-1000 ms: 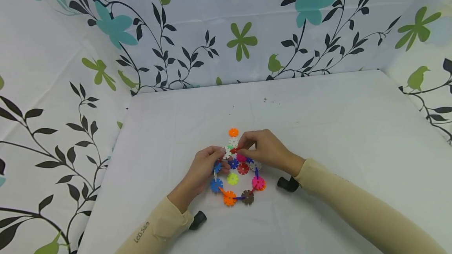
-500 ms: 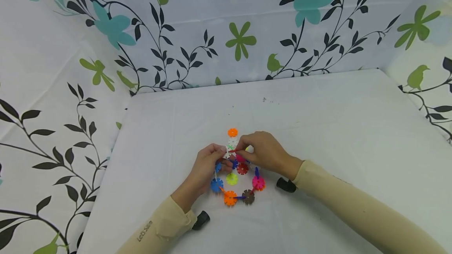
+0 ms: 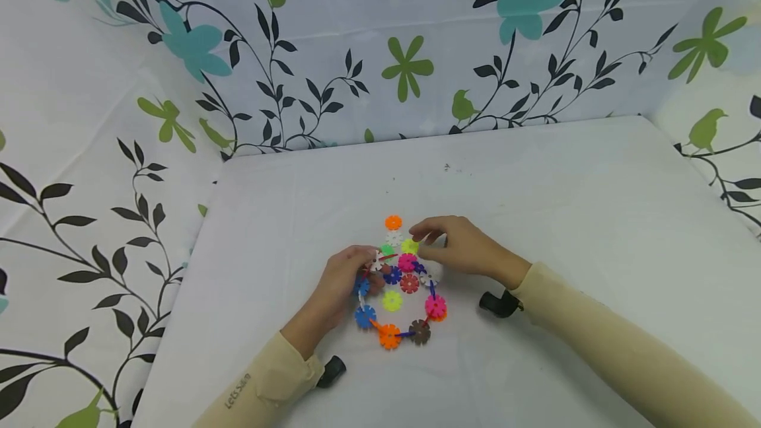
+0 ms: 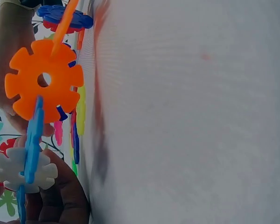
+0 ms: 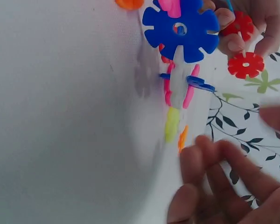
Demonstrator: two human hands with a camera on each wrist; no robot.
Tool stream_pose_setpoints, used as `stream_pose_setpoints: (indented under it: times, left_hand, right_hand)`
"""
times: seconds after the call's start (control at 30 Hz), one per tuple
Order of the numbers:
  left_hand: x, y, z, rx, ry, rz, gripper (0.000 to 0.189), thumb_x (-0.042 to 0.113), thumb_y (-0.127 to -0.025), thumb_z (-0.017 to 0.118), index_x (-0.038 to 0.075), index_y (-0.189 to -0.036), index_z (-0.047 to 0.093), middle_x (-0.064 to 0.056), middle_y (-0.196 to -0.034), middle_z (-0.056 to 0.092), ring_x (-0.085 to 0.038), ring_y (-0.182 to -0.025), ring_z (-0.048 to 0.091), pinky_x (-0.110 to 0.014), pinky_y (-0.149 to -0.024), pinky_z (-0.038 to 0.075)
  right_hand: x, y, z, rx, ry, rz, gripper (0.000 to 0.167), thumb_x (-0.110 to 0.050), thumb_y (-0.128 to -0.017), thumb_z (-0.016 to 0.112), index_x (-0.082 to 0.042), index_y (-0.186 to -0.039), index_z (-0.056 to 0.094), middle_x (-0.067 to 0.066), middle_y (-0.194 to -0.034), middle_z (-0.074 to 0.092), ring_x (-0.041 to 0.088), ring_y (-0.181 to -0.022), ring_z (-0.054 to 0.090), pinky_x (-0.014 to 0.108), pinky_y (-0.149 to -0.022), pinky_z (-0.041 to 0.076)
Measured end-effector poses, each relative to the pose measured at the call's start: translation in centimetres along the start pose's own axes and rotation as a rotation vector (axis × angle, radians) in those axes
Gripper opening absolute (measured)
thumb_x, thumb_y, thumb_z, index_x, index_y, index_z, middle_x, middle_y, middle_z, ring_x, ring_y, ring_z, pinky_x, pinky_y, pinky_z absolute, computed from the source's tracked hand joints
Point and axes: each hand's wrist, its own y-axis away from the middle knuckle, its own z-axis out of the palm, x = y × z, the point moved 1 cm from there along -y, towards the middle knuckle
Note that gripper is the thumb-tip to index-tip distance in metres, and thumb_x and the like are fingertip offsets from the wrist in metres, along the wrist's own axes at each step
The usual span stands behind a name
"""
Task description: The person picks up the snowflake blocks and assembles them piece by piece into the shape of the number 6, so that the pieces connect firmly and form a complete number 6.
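Note:
My left hand [image 3: 333,289] pinches a white snowflake disc [image 3: 377,261], a notched plastic building piece, at the end of a linked chain. A red disc [image 3: 388,257] juts from the white one, edge-on in the head view. In the right wrist view two red discs show by the left fingers, the outer disc [image 5: 246,65] standing out free. The chain curves toward me through a blue disc [image 3: 365,316], an orange disc [image 4: 23,88] and a brown disc [image 3: 419,332]. My right hand [image 3: 466,249] holds nothing, fingers loosely bent beside a yellow disc [image 3: 410,246].
Inside the loop lies a yellow-green disc [image 3: 392,300]. Beyond the hands are an orange disc [image 3: 393,222] and a white disc [image 3: 394,238]. Black wrist-camera mounts [image 3: 331,372] hang under both sleeves. Patterned cloth [image 3: 321,51] borders the white table [image 3: 535,183] behind and at the sides.
My right hand has let go of the red disc and drawn back to the right, uncovering the yellow and pink discs. My left hand still pinches the white disc in about the same place.

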Motion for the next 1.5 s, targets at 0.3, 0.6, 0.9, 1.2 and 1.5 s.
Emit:
stream_pose_setpoints:
  times: [0.3,0.6,0.9,1.2,1.5]
  left_hand:
    - [0.2,-0.1,0.0,-0.030,-0.046,0.001,0.044,0.039,-0.096,0.068,0.003,-0.122,0.071,-0.011,-0.097,0.073,-0.022,-0.079,0.066,-0.032,-0.078,0.057]
    - [0.2,-0.1,-0.1,-0.036,-0.042,-0.004,0.039,0.033,-0.096,0.071,-0.001,-0.116,0.072,-0.010,-0.097,0.073,-0.021,-0.081,0.066,-0.031,-0.078,0.057]
    - [0.2,-0.1,-0.1,-0.031,-0.031,-0.014,0.038,0.034,-0.095,0.072,0.002,-0.116,0.073,-0.012,-0.097,0.072,-0.020,-0.079,0.066,-0.031,-0.076,0.058]
    - [0.0,-0.2,-0.1,-0.039,-0.051,-0.001,0.035,0.030,-0.095,0.073,0.004,-0.118,0.074,-0.014,-0.090,0.071,-0.021,-0.073,0.064,-0.029,-0.073,0.055]
    - [-0.2,-0.2,0.1,-0.039,-0.065,0.013,0.035,0.030,-0.093,0.076,0.005,-0.116,0.074,-0.011,-0.084,0.072,-0.021,-0.071,0.066,-0.030,-0.076,0.055]
  right_hand:
    - [0.8,-0.4,0.9,-0.112,-0.055,0.111,0.038,-0.033,-0.096,0.068,-0.007,-0.123,0.071,-0.003,-0.106,0.071,0.016,-0.091,0.064,0.034,-0.081,0.055]
    - [0.5,-0.4,1.6,-0.158,-0.027,0.123,0.048,-0.026,-0.078,0.089,-0.008,-0.120,0.072,-0.003,-0.088,0.065,0.016,-0.080,0.059,0.031,-0.072,0.052]
    - [0.9,0.1,1.2,-0.157,-0.096,0.132,0.043,-0.022,-0.081,0.086,-0.006,-0.118,0.072,0.000,-0.085,0.065,0.018,-0.076,0.060,0.032,-0.068,0.053]
    - [1.1,1.1,1.0,-0.110,-0.178,0.070,0.039,-0.019,-0.083,0.084,-0.009,-0.116,0.067,0.002,-0.093,0.064,0.021,-0.083,0.061,0.036,-0.073,0.056]
    - [1.3,1.7,1.4,-0.029,-0.156,0.037,0.035,-0.022,-0.084,0.083,-0.012,-0.115,0.069,-0.002,-0.093,0.066,0.019,-0.082,0.062,0.034,-0.068,0.055]
